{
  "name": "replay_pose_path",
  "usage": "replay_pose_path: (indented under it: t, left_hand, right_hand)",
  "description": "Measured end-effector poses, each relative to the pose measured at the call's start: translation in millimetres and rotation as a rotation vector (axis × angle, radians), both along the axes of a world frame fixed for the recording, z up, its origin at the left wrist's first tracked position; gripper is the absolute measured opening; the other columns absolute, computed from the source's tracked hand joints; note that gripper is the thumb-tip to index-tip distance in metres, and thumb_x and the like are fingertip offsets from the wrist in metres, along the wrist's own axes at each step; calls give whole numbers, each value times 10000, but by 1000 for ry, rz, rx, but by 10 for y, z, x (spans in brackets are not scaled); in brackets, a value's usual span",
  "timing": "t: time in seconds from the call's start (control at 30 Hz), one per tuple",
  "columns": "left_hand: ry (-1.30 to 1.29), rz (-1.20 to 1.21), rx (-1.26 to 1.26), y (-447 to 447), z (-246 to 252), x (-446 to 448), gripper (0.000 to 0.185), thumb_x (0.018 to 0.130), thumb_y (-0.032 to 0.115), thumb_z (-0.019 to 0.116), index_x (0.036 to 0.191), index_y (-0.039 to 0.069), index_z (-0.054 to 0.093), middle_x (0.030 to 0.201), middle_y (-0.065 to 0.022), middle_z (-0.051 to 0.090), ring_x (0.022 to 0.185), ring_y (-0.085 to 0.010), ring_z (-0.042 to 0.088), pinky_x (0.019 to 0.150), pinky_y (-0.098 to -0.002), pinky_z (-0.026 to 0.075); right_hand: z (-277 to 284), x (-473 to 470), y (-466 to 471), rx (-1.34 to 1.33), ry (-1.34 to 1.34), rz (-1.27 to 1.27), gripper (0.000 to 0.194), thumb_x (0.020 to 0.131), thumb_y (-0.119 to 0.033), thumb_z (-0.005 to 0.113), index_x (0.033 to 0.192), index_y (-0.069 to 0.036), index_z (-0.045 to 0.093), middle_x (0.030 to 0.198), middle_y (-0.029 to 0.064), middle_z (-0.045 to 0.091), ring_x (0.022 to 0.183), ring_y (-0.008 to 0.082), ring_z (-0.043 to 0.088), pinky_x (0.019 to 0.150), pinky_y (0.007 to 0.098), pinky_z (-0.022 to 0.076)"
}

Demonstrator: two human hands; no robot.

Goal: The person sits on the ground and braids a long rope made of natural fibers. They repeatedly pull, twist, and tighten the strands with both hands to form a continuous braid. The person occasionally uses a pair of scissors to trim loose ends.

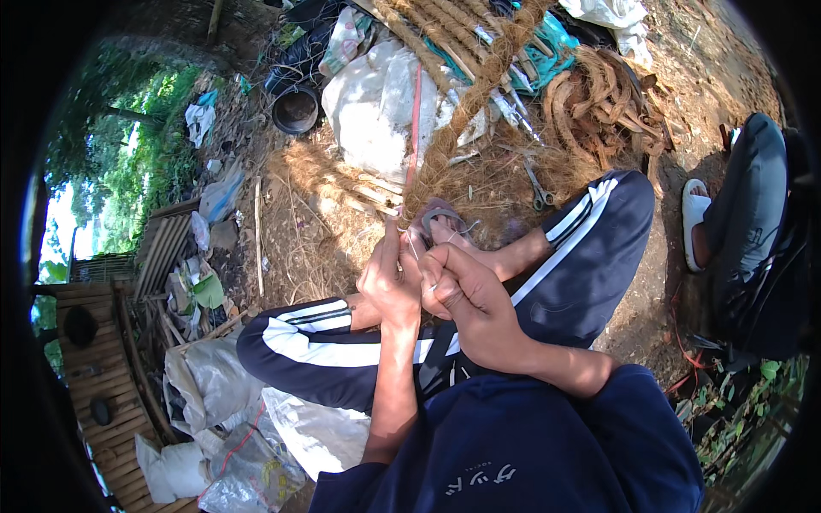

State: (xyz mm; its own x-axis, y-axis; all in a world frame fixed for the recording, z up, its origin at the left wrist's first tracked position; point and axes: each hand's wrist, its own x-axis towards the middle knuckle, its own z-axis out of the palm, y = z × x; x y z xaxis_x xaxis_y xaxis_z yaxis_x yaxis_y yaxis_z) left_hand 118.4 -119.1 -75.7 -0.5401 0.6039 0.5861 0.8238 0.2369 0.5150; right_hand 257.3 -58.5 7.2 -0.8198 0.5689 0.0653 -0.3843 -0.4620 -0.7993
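Note:
My right hand (471,298) is closed on a thin white string (414,247) that runs up toward my bare feet. Beside it, my left hand (389,276) has its fingers pointing up at the string and the tip of a light stick (385,206); whether it grips either is unclear. Near my feet rests a grey ring (442,218). A thick coir fibre rope (449,131) rises from my feet across the upper view. Light sticks partly wrapped in coir fibre (314,170) lie to the left. Scissors (537,186) are on the ground right of my feet.
A white sack (378,106) lies ahead, by a black bucket (296,110), with fibre-wrapped poles (442,32) behind. Coconut husk strips (596,102) are heaped at the upper right. Another person's leg (744,199) is at the right. Plastic sacks (218,378) and bamboo slats (106,385) are at the lower left.

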Motion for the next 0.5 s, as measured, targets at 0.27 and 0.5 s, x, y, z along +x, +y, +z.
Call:
replay_pose_path:
  t: [0.27, 0.5]
  left_hand:
    - [89, -24, -50, -9, -172, -24, 315, 852, 38, 718, 1163, -11, 710, 988, -185, 746, 747, -302, 728, 653, -371, 575]
    - [-51, 74, -140, -43, -128, -96, 348, 846, 90, 722, 1175, -21, 692, 975, -194, 727, 853, -356, 724, 739, -388, 570]
  right_hand:
    - [-100, 22, -61, -175, 26, -49, 107, 1095, -96, 415, 1045, -44, 493, 854, -40, 373, 670, 42, 322, 602, 207, 291]
    - [-238, 28, 151, -200, -32, -11, 166, 1101, -260, 440, 1059, -101, 458, 746, -47, 378, 685, 54, 320, 635, 213, 282]
